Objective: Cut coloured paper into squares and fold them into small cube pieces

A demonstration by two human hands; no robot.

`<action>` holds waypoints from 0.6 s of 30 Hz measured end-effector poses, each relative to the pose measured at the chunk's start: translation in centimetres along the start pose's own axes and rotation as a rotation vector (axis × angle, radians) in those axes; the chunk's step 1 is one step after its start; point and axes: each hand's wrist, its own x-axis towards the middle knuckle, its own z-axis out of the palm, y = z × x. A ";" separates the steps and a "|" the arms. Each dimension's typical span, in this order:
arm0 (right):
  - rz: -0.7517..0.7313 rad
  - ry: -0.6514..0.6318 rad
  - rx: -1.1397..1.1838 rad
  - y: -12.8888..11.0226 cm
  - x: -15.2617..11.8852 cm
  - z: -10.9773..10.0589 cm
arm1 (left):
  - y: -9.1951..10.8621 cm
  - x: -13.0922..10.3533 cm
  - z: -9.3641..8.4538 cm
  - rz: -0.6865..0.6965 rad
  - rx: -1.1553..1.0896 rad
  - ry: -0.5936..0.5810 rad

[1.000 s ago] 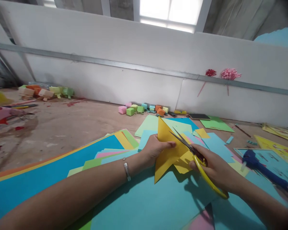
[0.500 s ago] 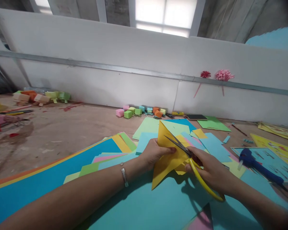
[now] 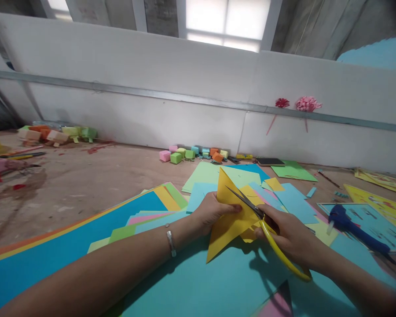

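Observation:
A folded yellow paper (image 3: 226, 231) is pinched by my left hand (image 3: 214, 212), with the thumb on its face and the fingers behind. Yellow-handled scissors (image 3: 280, 253) are in my right hand (image 3: 287, 233), their blades pointing up and left across the paper. The blades look nearly closed near my left thumb. Beneath both hands lies a large light blue sheet (image 3: 198, 281), with the scissors' shadow on it. A clear bracelet (image 3: 171, 243) circles my left wrist.
Coloured sheets (image 3: 86, 237) spread to the left. Small paper boxes (image 3: 185, 154) sit by the white wall (image 3: 119, 110). A blue glue gun (image 3: 358, 229) lies at the right on a printed sheet. Two paper flowers (image 3: 308, 104) hang on the rail.
The yellow paper's lower corner has shifted slightly left and down. The scissors' handle has moved a little to the right and down. Both hands keep their grip.

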 end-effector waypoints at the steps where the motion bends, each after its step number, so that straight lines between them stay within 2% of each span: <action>1: -0.002 0.003 0.000 0.0 0.0 0.0 | 0.0 0.0 0.0 -0.002 -0.002 -0.001; 18: -0.026 0.012 0.019 -0.2 -0.1 -0.1 | 0.1 -0.1 0.0 -0.012 -0.016 -0.040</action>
